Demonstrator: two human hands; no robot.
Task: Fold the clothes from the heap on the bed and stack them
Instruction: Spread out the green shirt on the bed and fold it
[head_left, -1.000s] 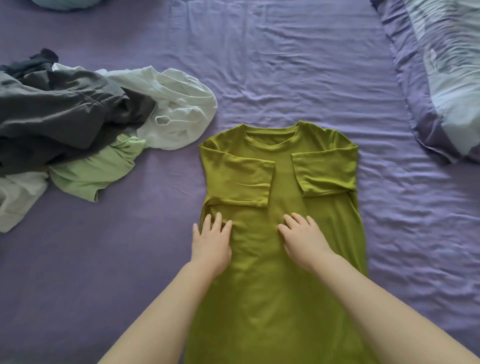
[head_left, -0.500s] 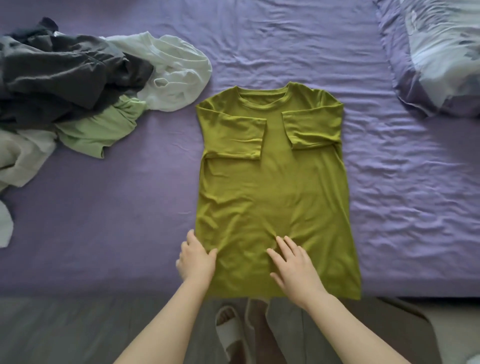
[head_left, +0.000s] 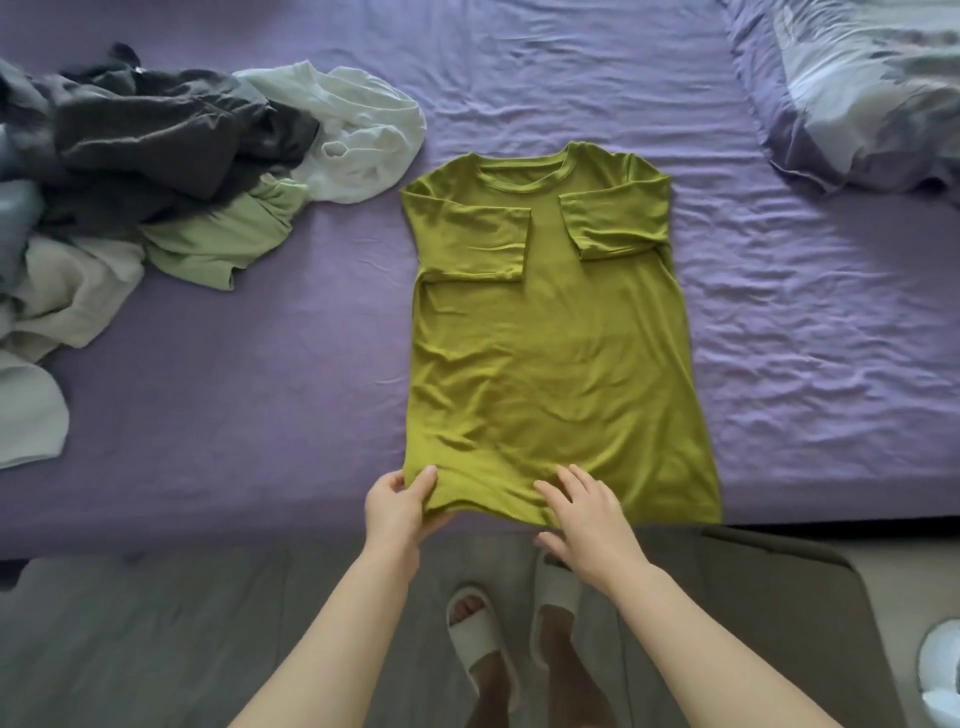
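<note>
Hands – L (head_left: 397, 512), R (head_left: 589, 512) – at tee (head_left: 550, 353) hem

T-shirt (head_left: 556, 353): olive-green knit cloth, matt, soft, fine shallow wrinkles; ribbed band at the neckline.
Bed sheet (head_left: 260, 415): purple woven cloth, matt, smooth at lower left, densely creased at right.
Heap (head_left: 156, 182), upper left of frame: all cloth. Dark grey piece (head_left: 150, 140) matt, heavier-looking; white piece (head_left: 363, 135) thin, slightly translucent; pale green piece (head_left: 223, 239) matt knit.
Pillow (head_left: 857, 88), upper right: printed cloth, faint sheen, crumpled.
Floor (head_left: 156, 649), bottom of frame: grey wood-look boards, matt.
Slippers (head_left: 483, 649): pale, smooth, matt; foam or rubber, cannot tell which.
</note>
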